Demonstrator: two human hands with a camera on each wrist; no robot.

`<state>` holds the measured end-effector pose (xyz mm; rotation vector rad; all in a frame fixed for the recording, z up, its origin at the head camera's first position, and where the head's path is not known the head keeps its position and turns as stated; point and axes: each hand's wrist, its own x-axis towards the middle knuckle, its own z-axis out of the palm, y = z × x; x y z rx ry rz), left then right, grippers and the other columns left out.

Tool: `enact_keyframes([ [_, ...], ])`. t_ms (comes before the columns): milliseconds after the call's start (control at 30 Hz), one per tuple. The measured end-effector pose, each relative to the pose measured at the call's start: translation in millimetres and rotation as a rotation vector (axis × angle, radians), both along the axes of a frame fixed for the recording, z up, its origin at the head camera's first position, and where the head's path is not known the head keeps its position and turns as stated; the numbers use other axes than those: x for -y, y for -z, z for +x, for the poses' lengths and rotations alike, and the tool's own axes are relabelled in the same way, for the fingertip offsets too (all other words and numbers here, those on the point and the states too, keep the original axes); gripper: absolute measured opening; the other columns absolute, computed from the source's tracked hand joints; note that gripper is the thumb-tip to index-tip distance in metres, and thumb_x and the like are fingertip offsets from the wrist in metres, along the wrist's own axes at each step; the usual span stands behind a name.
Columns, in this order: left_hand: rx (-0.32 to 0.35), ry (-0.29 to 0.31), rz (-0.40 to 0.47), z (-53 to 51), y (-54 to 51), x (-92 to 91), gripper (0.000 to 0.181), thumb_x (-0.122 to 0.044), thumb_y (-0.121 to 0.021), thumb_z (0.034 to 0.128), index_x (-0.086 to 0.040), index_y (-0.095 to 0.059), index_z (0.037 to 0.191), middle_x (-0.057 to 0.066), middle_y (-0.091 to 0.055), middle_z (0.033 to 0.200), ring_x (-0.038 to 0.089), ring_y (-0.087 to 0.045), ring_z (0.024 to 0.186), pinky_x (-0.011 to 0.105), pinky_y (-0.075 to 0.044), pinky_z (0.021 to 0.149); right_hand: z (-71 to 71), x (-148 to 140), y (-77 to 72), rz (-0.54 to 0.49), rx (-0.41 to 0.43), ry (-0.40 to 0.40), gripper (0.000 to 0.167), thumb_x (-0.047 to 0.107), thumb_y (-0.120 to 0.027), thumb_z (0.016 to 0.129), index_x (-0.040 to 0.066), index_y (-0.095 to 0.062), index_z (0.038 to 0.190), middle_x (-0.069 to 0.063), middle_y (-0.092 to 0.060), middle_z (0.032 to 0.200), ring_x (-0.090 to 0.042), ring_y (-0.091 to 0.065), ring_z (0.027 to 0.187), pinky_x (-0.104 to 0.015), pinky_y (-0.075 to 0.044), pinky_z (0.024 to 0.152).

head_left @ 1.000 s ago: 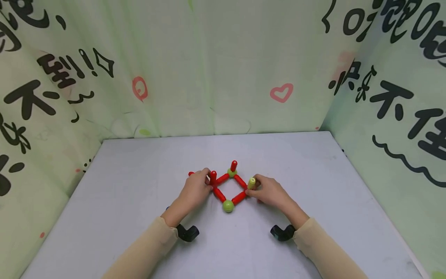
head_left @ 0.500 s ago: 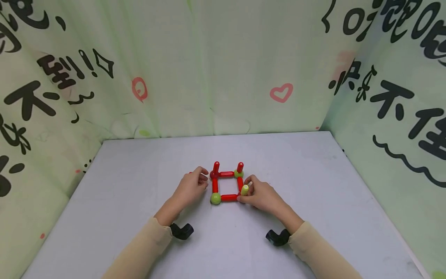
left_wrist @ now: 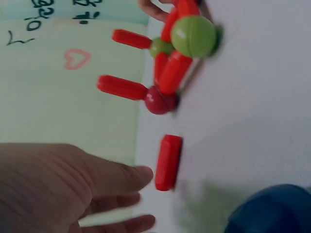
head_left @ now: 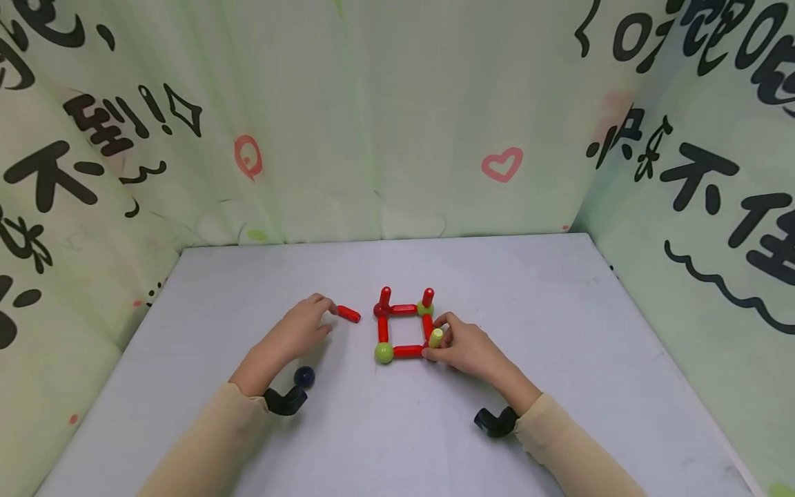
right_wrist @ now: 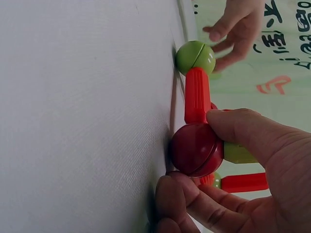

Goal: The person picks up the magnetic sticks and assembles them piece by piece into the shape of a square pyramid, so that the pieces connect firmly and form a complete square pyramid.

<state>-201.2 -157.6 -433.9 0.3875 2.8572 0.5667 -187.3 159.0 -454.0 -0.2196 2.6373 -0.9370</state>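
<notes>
A square of red magnetic rods and balls [head_left: 408, 351] lies on the table. Two corners are green balls, at front left [head_left: 384, 353] and back right; the other two are red balls. Red rods [head_left: 386, 297] stand up from both back corners, and a yellow-green rod [head_left: 436, 337] rises from the front right one. My right hand [head_left: 464, 347] pinches that corner's red ball [right_wrist: 194, 151] between thumb and fingers. My left hand [head_left: 298, 330], fingers loosely bent, hovers beside a loose red rod [left_wrist: 168, 162]; in the left wrist view the thumb tip is close to it. Contact is unclear.
A dark blue ball [head_left: 304, 377] sits by the left wrist. Black wrist cameras [head_left: 495, 422] are worn under both forearms. The white table [head_left: 528, 290] ends at printed green cloth walls [head_left: 385, 138] at the back and sides.
The square has turned and its front green ball has swung left. My left hand has let go of the square's left corner and moved left to the loose rod, uncovering the blue ball.
</notes>
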Motion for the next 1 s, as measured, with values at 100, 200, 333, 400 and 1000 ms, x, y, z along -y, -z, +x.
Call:
enact_keyframes([
  [100,0.009,0.074,-0.058,-9.5,11.3,-7.3,0.042,-0.007,-0.066,0.0991,-0.004,-0.057,0.14,0.017,-0.051,0.152,0.039,-0.05,0.137,0.051,-0.045,0.113,-0.2,-1,0.2,-0.002,0.004,-0.002,0.059,0.032,-0.083,0.087,0.007,-0.054,0.132,-0.002,-0.063,0.084,-0.016,-0.059,0.066,-0.028,-0.048,0.061],
  [200,0.007,0.113,-0.131,-12.1,18.7,-16.6,0.044,-0.01,-0.065,0.0998,-0.007,-0.056,0.143,0.015,-0.056,0.145,0.036,-0.054,0.131,0.048,-0.048,0.11,-0.1,0,0.4,-0.002,0.003,-0.01,0.059,0.032,-0.082,0.087,0.007,-0.054,0.133,-0.002,-0.064,0.085,-0.016,-0.059,0.067,-0.027,-0.048,0.061],
  [333,-0.053,0.131,-0.216,-6.6,18.6,-27.2,0.035,-0.011,-0.07,0.0975,-0.007,-0.062,0.131,0.012,-0.065,0.116,0.029,-0.061,0.103,0.041,-0.057,0.095,-0.5,1,0.9,-0.004,0.002,-0.011,0.059,0.031,-0.083,0.087,0.008,-0.054,0.132,-0.002,-0.063,0.085,-0.016,-0.059,0.067,-0.027,-0.048,0.061],
  [400,-0.07,0.131,-0.22,-3.3,17.0,-31.6,0.03,-0.009,-0.071,0.0964,-0.006,-0.063,0.125,0.011,-0.065,0.105,0.025,-0.061,0.093,0.039,-0.057,0.087,-0.8,1,1.0,-0.005,0.0,-0.007,0.058,0.031,-0.083,0.087,0.008,-0.054,0.132,-0.002,-0.063,0.084,-0.017,-0.059,0.066,-0.028,-0.048,0.061],
  [1000,0.014,-0.008,0.465,17.4,4.5,-65.8,0.028,-0.01,-0.082,0.0878,-0.012,-0.064,0.11,-0.001,-0.071,0.096,0.013,-0.067,0.089,0.03,-0.059,0.08,-1.0,-6,0.0,-0.039,0.029,-0.007,0.064,0.034,-0.083,0.086,0.008,-0.053,0.137,-0.004,-0.065,0.094,-0.016,-0.061,0.069,-0.029,-0.05,0.064],
])
